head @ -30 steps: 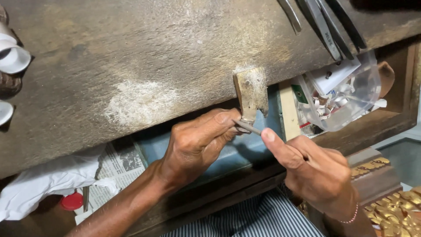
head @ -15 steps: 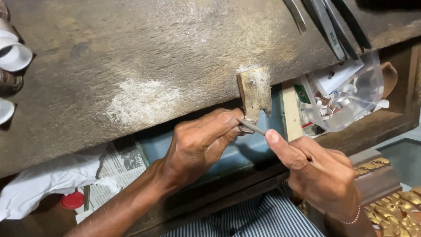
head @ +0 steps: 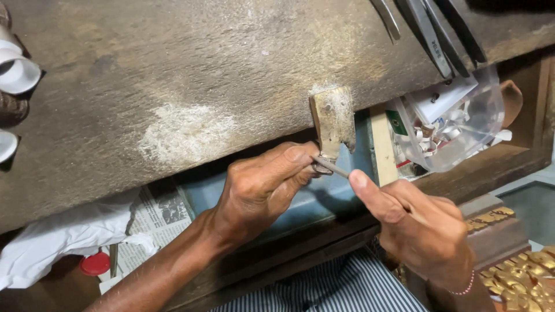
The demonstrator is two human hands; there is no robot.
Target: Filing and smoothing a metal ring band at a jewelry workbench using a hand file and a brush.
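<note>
Where the worn wooden surface [head: 173, 75] meets its near edge, a small wooden peg [head: 333, 120] juts out toward the person, dusted pale with filings. At the far left edge sit white cup-like items [head: 17, 72]; below the edge lie white cloth [head: 52, 242], a red cap [head: 95, 263] and newspaper [head: 156, 216].

Left hand [head: 263, 188]: forearm rising from the lower left, fingers curled shut, thumb and forefinger pinching a small metal piece [head: 321, 168] against the peg's lower tip. What kind of piece it is cannot be told.

A slender metal tool [head: 334, 167] has its long axis running from lower right to upper left, tip pointing at the pinched piece, just between both hands.

Right hand [head: 422, 228]: closed on the tool, forefinger extended along its shaft, a thin bracelet at the wrist. Tongs [head: 430, 32] lie at the surface's far right edge, above a clear plastic bag [head: 457, 124] of scraps.
</note>
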